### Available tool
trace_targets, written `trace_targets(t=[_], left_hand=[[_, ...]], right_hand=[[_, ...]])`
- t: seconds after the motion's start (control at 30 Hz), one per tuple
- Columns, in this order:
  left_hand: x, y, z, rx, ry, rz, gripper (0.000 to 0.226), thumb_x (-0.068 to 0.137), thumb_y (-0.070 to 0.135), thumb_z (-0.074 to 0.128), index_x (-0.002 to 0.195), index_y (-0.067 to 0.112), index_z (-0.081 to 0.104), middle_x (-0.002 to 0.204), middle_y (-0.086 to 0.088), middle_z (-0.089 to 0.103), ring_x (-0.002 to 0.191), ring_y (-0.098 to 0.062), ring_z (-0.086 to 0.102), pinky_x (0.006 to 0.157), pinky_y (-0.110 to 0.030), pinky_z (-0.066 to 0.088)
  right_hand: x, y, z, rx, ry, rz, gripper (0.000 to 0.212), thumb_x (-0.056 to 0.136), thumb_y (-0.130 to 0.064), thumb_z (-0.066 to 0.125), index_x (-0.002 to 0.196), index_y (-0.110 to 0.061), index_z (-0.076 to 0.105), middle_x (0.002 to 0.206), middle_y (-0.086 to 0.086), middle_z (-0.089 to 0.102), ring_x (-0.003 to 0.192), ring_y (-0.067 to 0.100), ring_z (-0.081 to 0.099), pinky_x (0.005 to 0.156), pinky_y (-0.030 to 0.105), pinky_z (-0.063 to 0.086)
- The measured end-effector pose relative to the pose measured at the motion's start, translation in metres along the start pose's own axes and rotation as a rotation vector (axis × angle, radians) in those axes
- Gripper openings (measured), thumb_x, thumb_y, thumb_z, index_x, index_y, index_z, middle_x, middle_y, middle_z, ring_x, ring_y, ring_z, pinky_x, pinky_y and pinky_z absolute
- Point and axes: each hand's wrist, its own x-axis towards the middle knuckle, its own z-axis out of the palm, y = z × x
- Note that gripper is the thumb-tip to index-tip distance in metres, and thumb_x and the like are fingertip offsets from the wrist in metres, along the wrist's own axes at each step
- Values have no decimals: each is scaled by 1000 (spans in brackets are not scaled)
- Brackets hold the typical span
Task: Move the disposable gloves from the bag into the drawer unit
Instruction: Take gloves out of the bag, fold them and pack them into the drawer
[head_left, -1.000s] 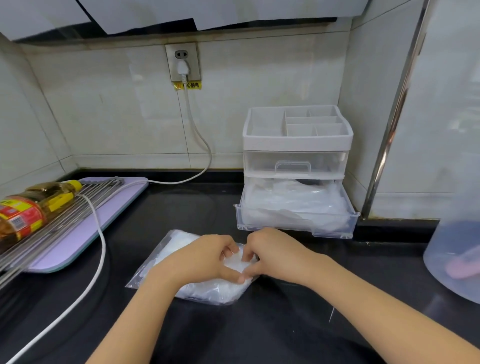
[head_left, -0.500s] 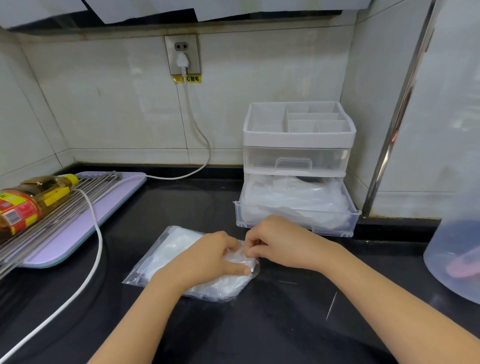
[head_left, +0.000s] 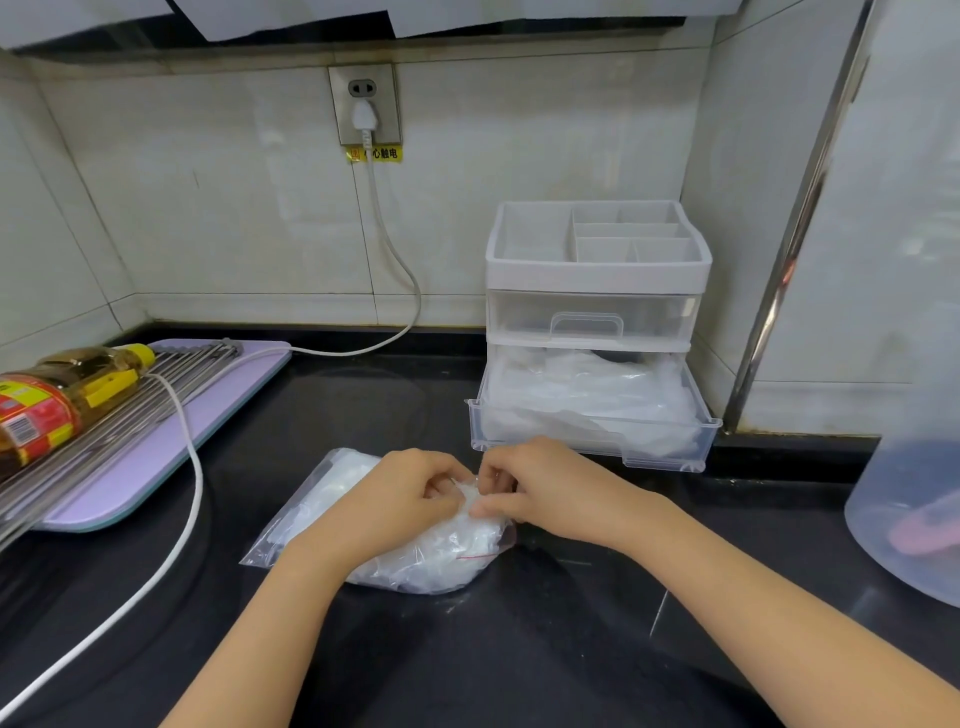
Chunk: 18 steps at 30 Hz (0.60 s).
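A clear zip bag (head_left: 431, 561) stuffed with thin white disposable gloves lies on the black counter in front of me. My left hand (head_left: 400, 499) and my right hand (head_left: 540, 493) meet at the bag's right end, and both pinch its mouth near the red zip line. Behind them stands a white drawer unit (head_left: 597, 275) against the wall. Its lower drawer (head_left: 592, 441) is pulled out and holds a heap of clear gloves. The upper drawer is closed.
A lilac board (head_left: 171, 447) with a metal rack and an oil bottle (head_left: 52, 400) lies at the left. A white cable (head_left: 176, 519) runs from the wall socket across the counter. A translucent plastic tub (head_left: 914, 519) stands at the right edge.
Both hands have shifted slightly away from me along the bag's mouth, and the bag's right end is bunched up more. The view has tilted a little.
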Motion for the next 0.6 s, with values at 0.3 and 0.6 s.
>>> trace_targets(t=[0.3,0.6], left_hand=[[-3,8,-5,-90,104,32,42,88,3,56,117,32,59,77,10,74,79,5,65,71,-10,48],[-2,9,-6,-194,152,4,44,90,-3,51,126,23,54,70,-4,72,79,13,64,66,-4,43]], right_hand=[[4,-1,13,152,155,20,22,82,-37,71,93,-18,73,82,-9,65,70,3,56,65,17,44],[7,-5,26,156,279,-89,14,78,-27,76,91,-22,75,75,-11,56,66,2,49,69,24,45]])
